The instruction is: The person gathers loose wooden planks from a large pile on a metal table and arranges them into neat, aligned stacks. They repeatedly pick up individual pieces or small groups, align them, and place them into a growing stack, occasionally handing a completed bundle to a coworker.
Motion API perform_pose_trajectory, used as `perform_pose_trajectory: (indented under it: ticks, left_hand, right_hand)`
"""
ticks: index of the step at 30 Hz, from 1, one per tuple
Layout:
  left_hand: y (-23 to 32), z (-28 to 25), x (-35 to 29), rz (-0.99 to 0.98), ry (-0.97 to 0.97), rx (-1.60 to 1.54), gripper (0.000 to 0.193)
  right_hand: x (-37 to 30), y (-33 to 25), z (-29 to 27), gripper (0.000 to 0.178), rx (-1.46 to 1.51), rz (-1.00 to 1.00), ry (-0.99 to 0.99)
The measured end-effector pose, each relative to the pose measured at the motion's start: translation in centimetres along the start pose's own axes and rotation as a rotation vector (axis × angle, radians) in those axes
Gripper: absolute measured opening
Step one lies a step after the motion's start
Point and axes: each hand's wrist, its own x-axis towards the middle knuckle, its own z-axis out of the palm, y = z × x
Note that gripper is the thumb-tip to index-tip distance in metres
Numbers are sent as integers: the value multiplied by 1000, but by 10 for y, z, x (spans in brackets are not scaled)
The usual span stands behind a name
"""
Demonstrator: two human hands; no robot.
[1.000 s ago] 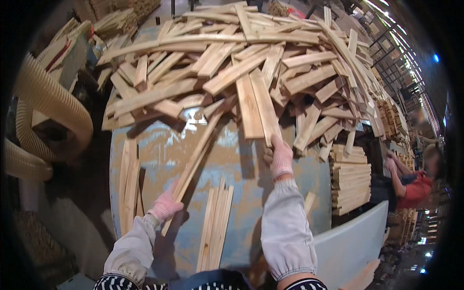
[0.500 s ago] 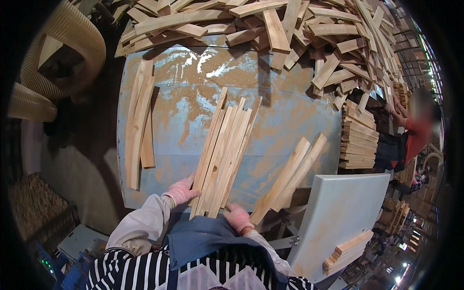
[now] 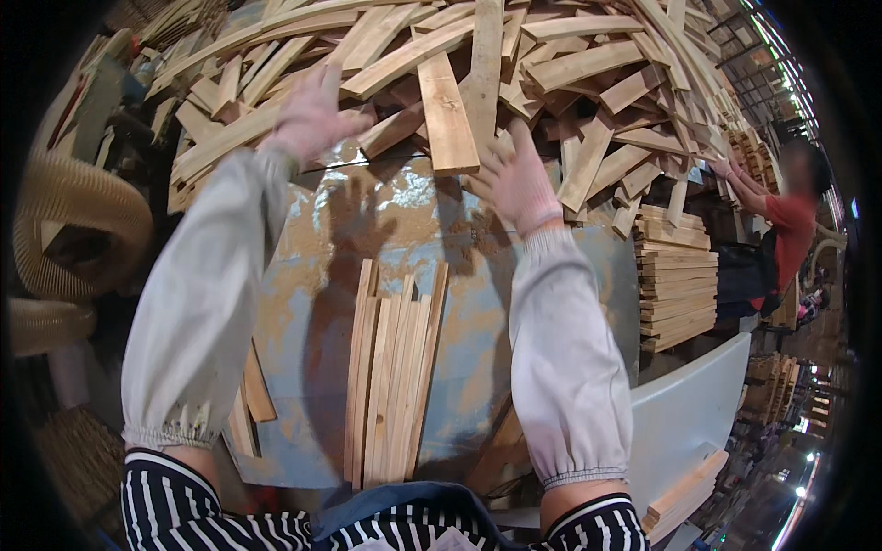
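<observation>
Both my arms stretch forward over the sawdust-covered metal table [image 3: 303, 404] to a large heap of wooden boards [image 3: 588, 69]. My left hand [image 3: 312, 119], in a pink glove, is open with fingers spread at the left of the heap's near edge. My right hand [image 3: 524, 188], gloved alike, has its fingers apart near a board [image 3: 448, 119] that juts toward me. Neither hand grips anything. Between my forearms a bundle of narrow wood strips [image 3: 395, 376] lies on the table, pointing away from me.
Left of the bundle lie loose strips [image 3: 257, 386], partly behind my left sleeve. At right are a neat stack of boards [image 3: 675, 280] and a pale panel [image 3: 689, 404] bearing several strips [image 3: 684, 491]. A co-worker in red [image 3: 795, 216] stands beyond. A ribbed hose [image 3: 83, 220] is at far left.
Both hands have left the near ends of the strip bundle and reached forward to the heap, opening. The view has shifted, so the bundle appears lower and straighter.
</observation>
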Motion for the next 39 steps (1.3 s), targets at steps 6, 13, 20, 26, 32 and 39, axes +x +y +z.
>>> perform_pose_trajectory:
  ticks: [6, 13, 20, 26, 32, 39]
  left_hand:
    - [49, 76, 129, -216, -299, 259, 86]
    - [-7, 88, 81, -265, -229, 323, 63]
    - [-54, 31, -144, -436, -310, -127, 54]
    - [-33, 18, -528, -687, -530, -338, 64]
    - [38, 23, -640, -496, -809, -460, 98]
    - [42, 66, -632, -485, -486, -438, 89]
  right_hand:
    - [70, 14, 22, 38, -895, -480, -229]
    - [-69, 70, -47, 39, -487, -17, 135]
    - [-299, 227, -139, 52, -709, 79, 449]
    - [-380, 337, -93, 70, -1378, 12, 596]
    - [-371, 401, -61, 74, -894, 186, 341]
    - [-392, 390, -86, 49, -812, -40, 532]
